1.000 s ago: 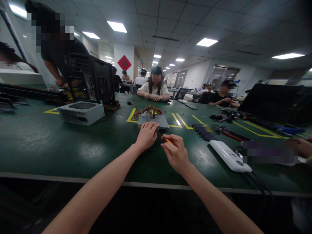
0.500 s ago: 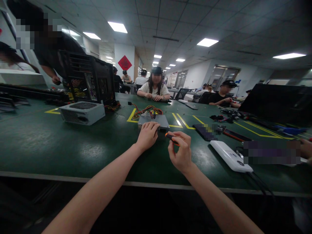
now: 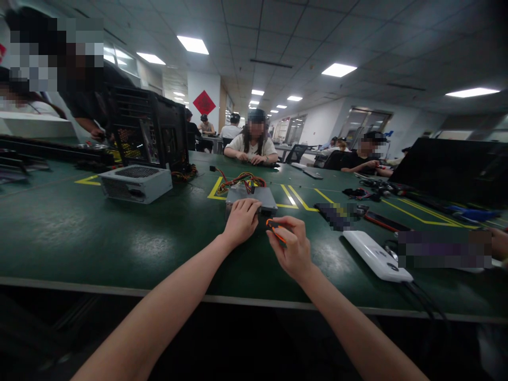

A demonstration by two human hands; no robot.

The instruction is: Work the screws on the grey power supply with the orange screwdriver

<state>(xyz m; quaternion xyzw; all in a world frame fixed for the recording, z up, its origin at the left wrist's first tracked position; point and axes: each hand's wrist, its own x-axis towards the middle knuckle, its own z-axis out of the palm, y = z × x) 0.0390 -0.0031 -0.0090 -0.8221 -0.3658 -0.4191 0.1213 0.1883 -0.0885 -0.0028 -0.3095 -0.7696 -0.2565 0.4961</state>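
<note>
A grey metal power supply [image 3: 265, 198] lies on the green table before me, its bundle of red, yellow and black wires [image 3: 248, 180] heaped at the far side. My left hand [image 3: 241, 219] grips its near left part, fingers draped over the top, thumb side towards the near edge. Just right of that, my right hand [image 3: 291, 243] is closed around the black and orange handle of a screwdriver [image 3: 274, 226]. The handle's end points to the power supply; no shaft can be made out.
Another grey power supply [image 3: 137, 184] sits left, in front of a black computer case [image 3: 153, 127]. To the right are a white device with cables [image 3: 377, 255], a dark phone-like slab [image 3: 331, 216] and a black monitor [image 3: 452, 169]. A person [image 3: 251, 145] sits opposite; another stands at left.
My right hand has shifted slightly left and turned the screwdriver's handle, with the fingers now more extended. My left hand stays on the power supply.
</note>
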